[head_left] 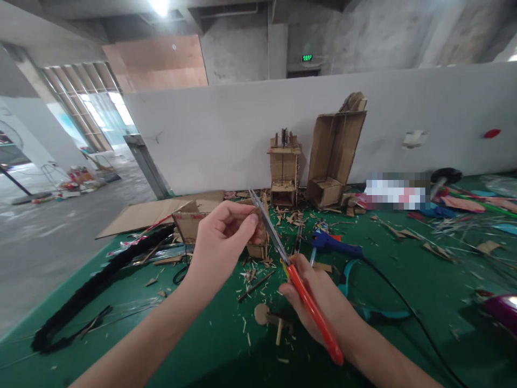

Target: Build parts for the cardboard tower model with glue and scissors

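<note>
My right hand [319, 296] is closed around the red handle of a pair of scissors [297, 277]. The long metal blades point up and away, their tips beside the fingers of my left hand [226, 237]. That left hand pinches a small brown piece, seemingly cardboard [255, 211], close against the blades; most of it is hidden by the fingers. Behind the hands stands a cardboard box structure [188, 226], partly covered by my left hand. A blue glue gun [337, 243] lies to the right of the scissors. Below the hands are a round cardboard disc [262, 313] and a short stick [279, 331].
On the green table [194, 345], cardboard scraps and shavings are scattered. A small cardboard tower [283, 167] and a tall open cardboard box [335, 156] stand by the wall. A black fuzzy strip [100, 280] lies left; a black cable [398, 293] and clear plastic lie right.
</note>
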Tool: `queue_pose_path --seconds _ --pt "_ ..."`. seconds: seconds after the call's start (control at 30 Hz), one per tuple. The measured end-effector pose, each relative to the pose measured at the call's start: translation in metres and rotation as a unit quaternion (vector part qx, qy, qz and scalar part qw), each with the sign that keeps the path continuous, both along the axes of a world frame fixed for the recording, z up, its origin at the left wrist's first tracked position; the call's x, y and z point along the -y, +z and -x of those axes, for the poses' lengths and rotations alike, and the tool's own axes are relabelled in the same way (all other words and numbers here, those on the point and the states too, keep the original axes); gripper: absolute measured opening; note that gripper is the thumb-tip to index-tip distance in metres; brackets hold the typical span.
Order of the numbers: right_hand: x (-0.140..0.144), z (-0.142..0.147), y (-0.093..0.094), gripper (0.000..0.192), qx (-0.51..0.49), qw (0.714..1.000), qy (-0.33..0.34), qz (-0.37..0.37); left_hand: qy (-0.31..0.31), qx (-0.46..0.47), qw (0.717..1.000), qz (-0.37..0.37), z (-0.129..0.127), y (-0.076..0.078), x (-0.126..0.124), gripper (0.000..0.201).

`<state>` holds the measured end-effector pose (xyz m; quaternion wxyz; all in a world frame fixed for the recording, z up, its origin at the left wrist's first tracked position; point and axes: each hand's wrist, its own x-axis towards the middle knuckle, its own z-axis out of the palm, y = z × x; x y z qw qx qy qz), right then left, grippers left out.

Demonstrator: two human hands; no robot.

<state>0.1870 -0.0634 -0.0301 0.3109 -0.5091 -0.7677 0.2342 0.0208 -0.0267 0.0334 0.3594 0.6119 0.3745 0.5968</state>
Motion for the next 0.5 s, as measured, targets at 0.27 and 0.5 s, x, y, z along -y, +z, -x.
queue_pose_path --seconds 0.27,0.5 --pt "0.000 -0.001 -0.005 0.025 0.023 0.999 -0.039 -0.012 -0.002 -0.018 1.000 -0.005 0.002 0.000 0.001 0.006" --pt "-0.007 -0.010 -0.003 0.026 0.014 0.995 -0.087 -0.039 0.001 -0.021 1.000 0.013 0.008 -0.002 -0.008 0.008"
